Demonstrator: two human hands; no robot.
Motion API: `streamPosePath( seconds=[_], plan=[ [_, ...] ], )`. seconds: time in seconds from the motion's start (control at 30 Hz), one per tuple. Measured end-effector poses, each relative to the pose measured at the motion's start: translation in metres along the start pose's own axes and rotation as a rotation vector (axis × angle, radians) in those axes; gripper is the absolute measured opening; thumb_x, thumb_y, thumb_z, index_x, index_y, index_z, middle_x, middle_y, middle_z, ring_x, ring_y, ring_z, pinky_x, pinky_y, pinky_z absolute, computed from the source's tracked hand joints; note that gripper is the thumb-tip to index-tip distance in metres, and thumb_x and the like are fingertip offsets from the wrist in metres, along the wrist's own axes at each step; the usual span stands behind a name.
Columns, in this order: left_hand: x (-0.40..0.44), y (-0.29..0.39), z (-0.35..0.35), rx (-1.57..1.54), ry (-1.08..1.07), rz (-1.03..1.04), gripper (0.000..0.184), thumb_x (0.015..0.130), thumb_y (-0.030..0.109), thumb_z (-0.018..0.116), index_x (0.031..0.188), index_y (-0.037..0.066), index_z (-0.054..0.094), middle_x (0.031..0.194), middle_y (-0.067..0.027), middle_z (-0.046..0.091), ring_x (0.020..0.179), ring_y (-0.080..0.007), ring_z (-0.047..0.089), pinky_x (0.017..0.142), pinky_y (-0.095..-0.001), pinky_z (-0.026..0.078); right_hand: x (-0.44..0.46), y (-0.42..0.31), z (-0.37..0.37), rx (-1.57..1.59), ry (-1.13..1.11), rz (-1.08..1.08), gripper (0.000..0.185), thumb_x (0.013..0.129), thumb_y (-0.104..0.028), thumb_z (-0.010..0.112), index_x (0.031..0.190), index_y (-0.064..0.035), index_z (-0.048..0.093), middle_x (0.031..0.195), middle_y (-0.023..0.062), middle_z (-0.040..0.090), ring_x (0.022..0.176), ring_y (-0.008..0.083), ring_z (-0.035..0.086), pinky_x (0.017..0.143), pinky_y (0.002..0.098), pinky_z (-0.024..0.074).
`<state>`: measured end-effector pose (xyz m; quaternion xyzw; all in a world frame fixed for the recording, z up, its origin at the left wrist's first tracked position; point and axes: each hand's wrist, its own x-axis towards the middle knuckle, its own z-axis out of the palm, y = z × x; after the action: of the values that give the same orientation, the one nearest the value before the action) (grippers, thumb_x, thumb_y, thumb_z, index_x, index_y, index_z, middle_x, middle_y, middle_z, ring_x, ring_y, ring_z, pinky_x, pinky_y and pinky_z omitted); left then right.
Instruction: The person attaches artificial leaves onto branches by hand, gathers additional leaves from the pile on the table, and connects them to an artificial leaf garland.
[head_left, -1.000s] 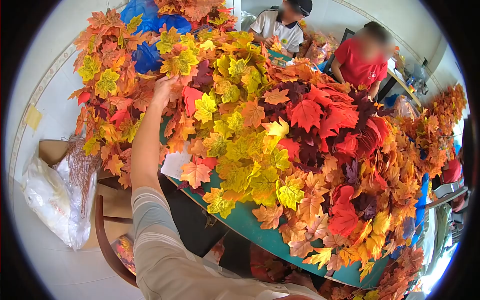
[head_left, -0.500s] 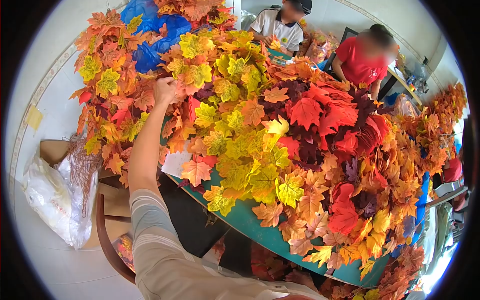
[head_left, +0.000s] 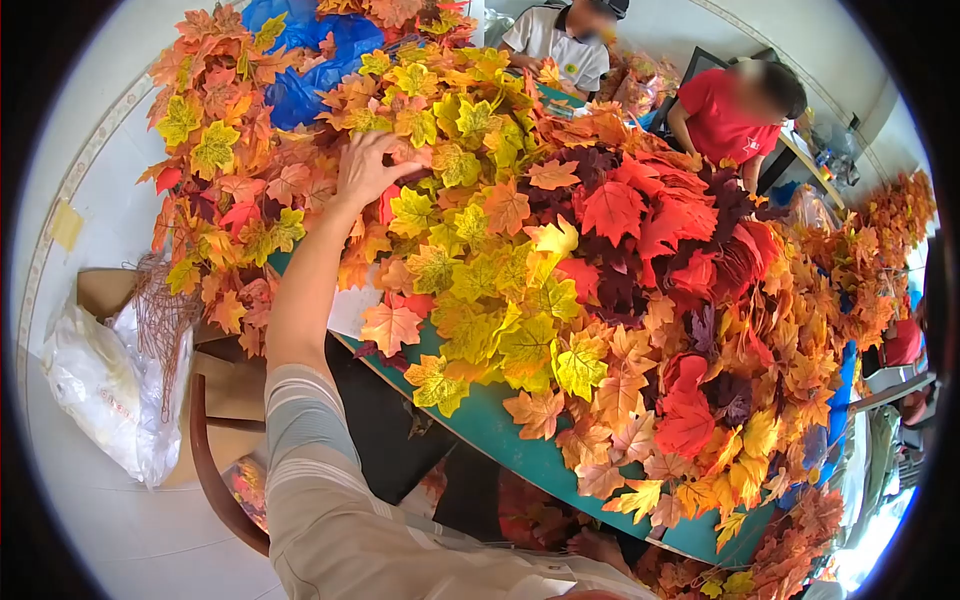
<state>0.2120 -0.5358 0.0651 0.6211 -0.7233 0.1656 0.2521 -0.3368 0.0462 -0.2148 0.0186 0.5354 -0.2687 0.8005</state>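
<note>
Left hand (head_left: 368, 168), loosely curled with thumb apart, touches orange leaves (head_left: 314, 162).

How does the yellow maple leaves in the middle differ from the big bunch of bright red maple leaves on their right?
Colour: the yellow maple leaves have darker, greenish mottling; the bright red maple leaves look more uniform.
Spread: the yellow ones trail down to the near edge of the green table; the red bunch sits farther back.
Both have pointed lobes and lie overlapping.
</note>
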Motion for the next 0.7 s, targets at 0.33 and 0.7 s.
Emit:
streamPosePath(
  seconds=[0.33,0.7],
  plan=[
    [0.017,-0.011,0.006,-0.184,0.265,0.090,0.015,0.085,0.019,0.063,0.084,0.005,0.069,0.080,-0.0132,0.067,0.076,-0.0347,0.061,0.068,-0.0418,0.048,-0.015,-0.010,0.026,-0.036,0.141,0.004,0.037,0.090,-0.035,0.066,0.091,0.0020,0.065,0.097,0.0199,0.069,0.088,0.0317,0.068,0.084,0.0410,0.0545],
    [0.039,0.015,-0.073,-1.119,0.359,-0.213,0.020,0.099,0.019,0.053,0.096,0.000,0.058,0.089,-0.0075,0.065,0.079,-0.0221,0.070,0.063,-0.0286,0.055,-0.028,-0.007,0.044,-0.093,0.160,-0.157,0.033,0.094,-0.027,0.060,0.088,0.0048,0.064,0.087,0.0195,0.069,0.076,0.0311,0.068,0.070,0.0415,0.0562]
  ],
)
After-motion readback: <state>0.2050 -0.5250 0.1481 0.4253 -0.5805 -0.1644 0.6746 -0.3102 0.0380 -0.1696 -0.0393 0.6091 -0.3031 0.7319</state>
